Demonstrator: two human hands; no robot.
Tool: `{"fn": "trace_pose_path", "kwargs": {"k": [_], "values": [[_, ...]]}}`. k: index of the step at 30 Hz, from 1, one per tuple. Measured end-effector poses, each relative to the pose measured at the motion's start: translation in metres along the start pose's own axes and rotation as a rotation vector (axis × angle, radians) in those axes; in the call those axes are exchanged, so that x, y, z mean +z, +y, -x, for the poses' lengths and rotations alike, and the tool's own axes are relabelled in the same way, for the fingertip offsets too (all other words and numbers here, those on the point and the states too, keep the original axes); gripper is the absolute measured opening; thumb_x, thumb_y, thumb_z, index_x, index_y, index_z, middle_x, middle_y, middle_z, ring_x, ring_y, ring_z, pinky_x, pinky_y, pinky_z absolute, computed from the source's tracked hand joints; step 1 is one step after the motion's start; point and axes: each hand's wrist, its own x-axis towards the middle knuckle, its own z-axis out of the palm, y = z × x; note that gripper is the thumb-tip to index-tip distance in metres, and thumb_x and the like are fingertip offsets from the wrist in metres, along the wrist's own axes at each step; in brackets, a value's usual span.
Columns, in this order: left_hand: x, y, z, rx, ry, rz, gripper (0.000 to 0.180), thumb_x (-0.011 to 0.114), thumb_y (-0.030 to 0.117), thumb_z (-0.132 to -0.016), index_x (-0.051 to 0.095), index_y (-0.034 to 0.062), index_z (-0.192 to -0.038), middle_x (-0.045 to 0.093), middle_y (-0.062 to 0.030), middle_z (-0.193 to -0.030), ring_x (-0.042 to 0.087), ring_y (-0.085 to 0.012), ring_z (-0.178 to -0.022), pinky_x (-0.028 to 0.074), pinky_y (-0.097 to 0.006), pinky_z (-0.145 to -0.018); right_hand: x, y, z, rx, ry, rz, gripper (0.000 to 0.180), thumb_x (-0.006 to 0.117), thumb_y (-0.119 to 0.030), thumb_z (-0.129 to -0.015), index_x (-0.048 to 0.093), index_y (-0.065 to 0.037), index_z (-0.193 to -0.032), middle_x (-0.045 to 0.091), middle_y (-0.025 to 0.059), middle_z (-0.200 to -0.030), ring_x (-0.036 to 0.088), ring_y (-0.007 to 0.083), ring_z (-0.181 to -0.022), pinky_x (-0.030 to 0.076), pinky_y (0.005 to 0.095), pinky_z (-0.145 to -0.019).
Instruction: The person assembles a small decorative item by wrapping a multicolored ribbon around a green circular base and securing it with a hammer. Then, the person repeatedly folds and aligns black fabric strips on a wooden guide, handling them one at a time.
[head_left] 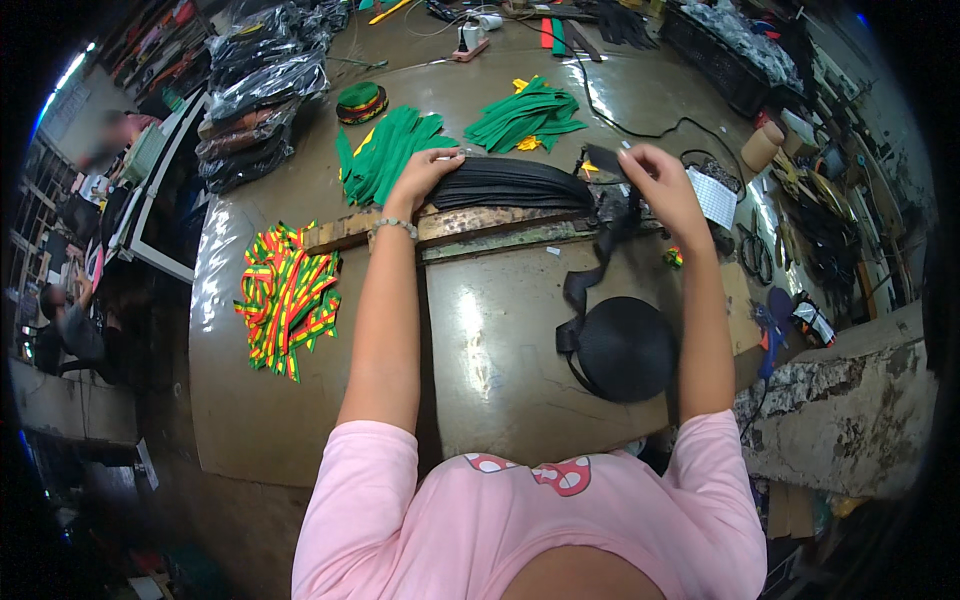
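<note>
A bundle of black webbing strips [510, 184] lies along a worn wooden bar. My left hand [428, 175] is closed at its left end, with thumb and fingertips on the strips. Past its right end, my right hand [655, 180] pinches a black webbing strap [603, 158], near a small dark fixture. From a large black roll of webbing [627, 348], lying flat on the near right of the table, a loose length twists up toward my right hand. Just how the held end joins this length is hard to see.
Green strips [393, 150] and a second green pile [525, 118] lie beyond the bar, beside a green roll [361, 102]. Striped red, yellow and green strips [288, 300] are heaped left. Scissors [755, 252] and a cord [640, 133] lie right. Plastic-wrapped goods [255, 100] stand far left.
</note>
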Motion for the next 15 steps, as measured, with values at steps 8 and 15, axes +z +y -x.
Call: {"fn": "trace_pose_path", "kwargs": {"k": [8,15], "values": [[-0.010,-0.001,0.003,-0.003,-0.071,-0.045,0.023,0.057,0.012,-0.082,0.062,-0.0034,-0.099,0.062,-0.0073,-0.092,0.056,-0.0123,-0.082,0.045,-0.024,-0.074,0.146,-0.022,-0.088,-0.127,-0.089,0.126,0.034,0.060,-0.032,-0.082,0.064,0.001,-0.082,0.063,0.0137,-0.076,0.060,0.0230,-0.069,0.045,0.0334,-0.065],[-0.002,-0.009,-0.005,-0.035,0.018,0.053,0.022,0.055,0.020,-0.086,0.062,-0.0012,-0.086,0.058,-0.0010,-0.077,0.050,-0.0083,-0.068,0.042,-0.022,-0.062,0.185,0.020,-0.102,0.009,-0.072,0.263,0.031,0.061,-0.032,-0.078,0.065,-0.001,-0.079,0.062,0.0203,-0.077,0.061,0.0345,-0.075,0.047,0.0402,-0.069]]}}
